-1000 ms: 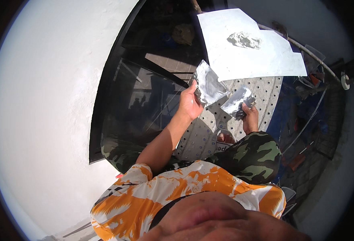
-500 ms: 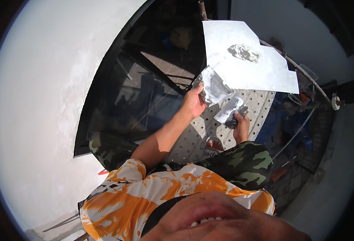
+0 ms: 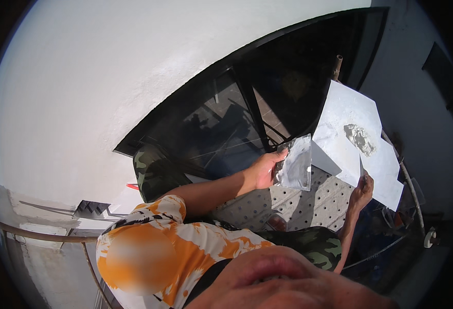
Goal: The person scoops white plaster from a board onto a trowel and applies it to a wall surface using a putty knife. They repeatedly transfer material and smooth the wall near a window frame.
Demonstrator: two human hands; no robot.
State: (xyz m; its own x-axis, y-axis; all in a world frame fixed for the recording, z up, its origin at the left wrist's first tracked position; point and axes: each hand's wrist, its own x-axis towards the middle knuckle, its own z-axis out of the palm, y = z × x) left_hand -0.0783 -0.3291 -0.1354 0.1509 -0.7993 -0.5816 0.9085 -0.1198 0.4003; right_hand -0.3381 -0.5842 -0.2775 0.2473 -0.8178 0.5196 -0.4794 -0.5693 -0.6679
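My left hand is closed on the edge of a broad, flat scraper, its face smeared with white and grey putty. Farther right, my right hand grips a second scraper, seen almost edge-on. That blade stands over the near part of a white board; whether it touches the board I cannot tell. A mound of grey-white putty lies on the board, just beyond the right scraper's tip.
I sit on a perforated metal scaffold plank. A white wall curves along the left, bordering a dark glass pane. A scaffold pipe rises behind the board; another rail runs along the right.
My right hand has moved right, from beside the left scraper to the white board, carrying its scraper. The left scraper is now held more upright. The whole view has turned.
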